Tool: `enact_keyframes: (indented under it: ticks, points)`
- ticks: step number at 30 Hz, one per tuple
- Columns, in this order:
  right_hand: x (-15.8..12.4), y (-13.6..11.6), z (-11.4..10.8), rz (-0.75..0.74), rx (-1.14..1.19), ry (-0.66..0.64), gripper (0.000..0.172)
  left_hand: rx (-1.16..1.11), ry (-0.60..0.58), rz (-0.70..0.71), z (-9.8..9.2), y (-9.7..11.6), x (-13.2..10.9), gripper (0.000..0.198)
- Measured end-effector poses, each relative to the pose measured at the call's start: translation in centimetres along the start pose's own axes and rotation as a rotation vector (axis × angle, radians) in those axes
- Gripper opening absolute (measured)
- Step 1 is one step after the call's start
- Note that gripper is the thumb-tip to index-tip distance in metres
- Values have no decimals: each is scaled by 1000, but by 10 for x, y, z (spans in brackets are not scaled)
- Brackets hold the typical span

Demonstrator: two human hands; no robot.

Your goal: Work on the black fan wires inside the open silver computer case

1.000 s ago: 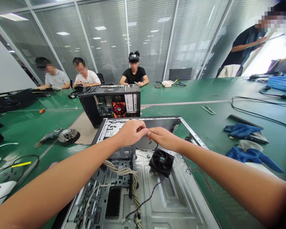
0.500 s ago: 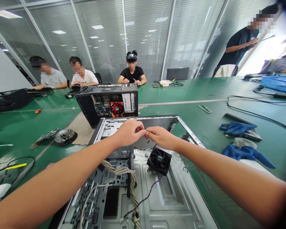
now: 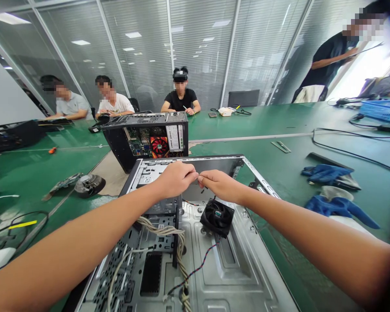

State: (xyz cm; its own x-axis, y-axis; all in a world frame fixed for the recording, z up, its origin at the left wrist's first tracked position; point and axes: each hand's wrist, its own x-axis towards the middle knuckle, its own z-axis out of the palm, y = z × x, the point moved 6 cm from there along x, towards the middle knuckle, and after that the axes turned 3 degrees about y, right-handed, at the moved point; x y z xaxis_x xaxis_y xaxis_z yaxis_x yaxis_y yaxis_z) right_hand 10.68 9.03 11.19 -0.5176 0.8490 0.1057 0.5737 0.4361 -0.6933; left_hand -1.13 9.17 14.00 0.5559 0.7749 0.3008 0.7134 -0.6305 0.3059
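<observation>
An open silver computer case (image 3: 247, 277) lies flat on the green table in front of me. My left hand (image 3: 175, 178) and my right hand (image 3: 218, 185) meet fingertip to fingertip above the far half of the case, both pinched on something too small to make out. A black cooler fan (image 3: 217, 217) with a twisted red and blue wire sits in the case just below my right hand. A bundle of beige cables (image 3: 169, 236) runs along the drive cage under my left forearm.
A second, black computer case (image 3: 147, 138) stands behind mine. A loose board and round fan (image 3: 90, 184) lie to the left, blue gloves (image 3: 331, 190) to the right, black cables (image 3: 351, 151) further right. Three people sit at the far side, another stands at the right.
Both hands have stayed pinched together and shifted slightly toward the far wall of the case. The view has tilted a little.
</observation>
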Motion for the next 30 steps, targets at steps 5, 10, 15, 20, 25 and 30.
enact_keyframes:
  ticks: [5,10,15,20,25,30]
  points:
    - [0,-2,0,-39,-45,2,28,21,-25,-26,1,0,0,36]
    - [-3,-5,-2,-57,-72,27,27,-15,-17,-45,0,1,0,33]
    - [-2,-2,-2,-23,-75,36,27,-69,17,-58,-3,2,-2,25]
    - [-3,-3,1,-46,-69,-1,25,2,42,-7,-4,3,-2,25]
    - [-4,-4,3,-58,-147,-22,27,134,-6,15,5,1,-1,37]
    - [-5,-7,3,-88,-154,-12,25,198,-34,-28,8,-1,-1,41]
